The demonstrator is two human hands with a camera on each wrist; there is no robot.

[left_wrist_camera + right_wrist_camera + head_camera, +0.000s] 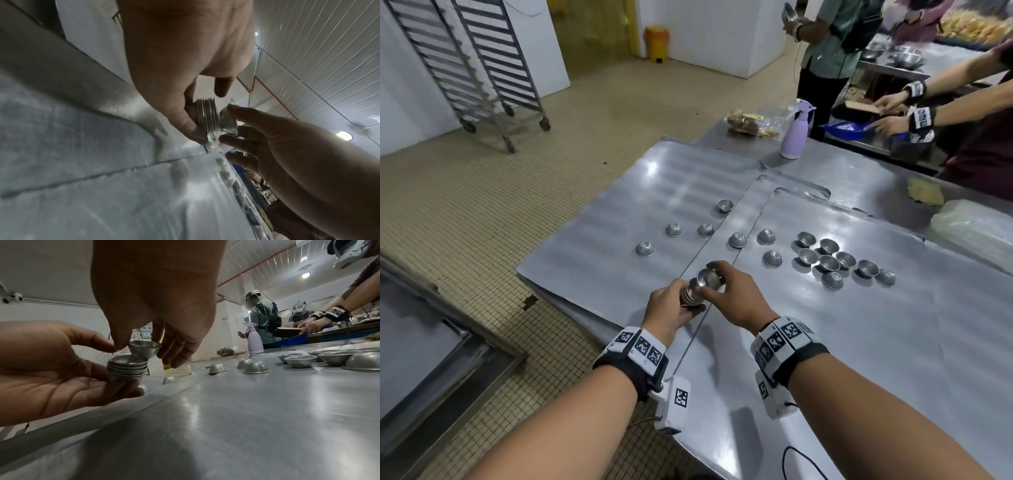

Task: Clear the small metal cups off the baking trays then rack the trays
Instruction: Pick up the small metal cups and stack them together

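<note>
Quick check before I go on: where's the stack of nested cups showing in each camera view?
Head: stack of nested cups at lower centre, gripped by the left hand.
Left wrist: centre, below the palm.
Right wrist: left of centre, on the left hand's fingers.
Shared landmark: the single cup that the right hand pinches above it.

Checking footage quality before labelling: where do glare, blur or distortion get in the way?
Head view: ceiling lights glare off the trays, edges bend from the wide lens, cups stay sharp. Left wrist view: tray surface smeared, palm dim, the stack readable. Right wrist view: foreground tray soft, stack crisp.
</note>
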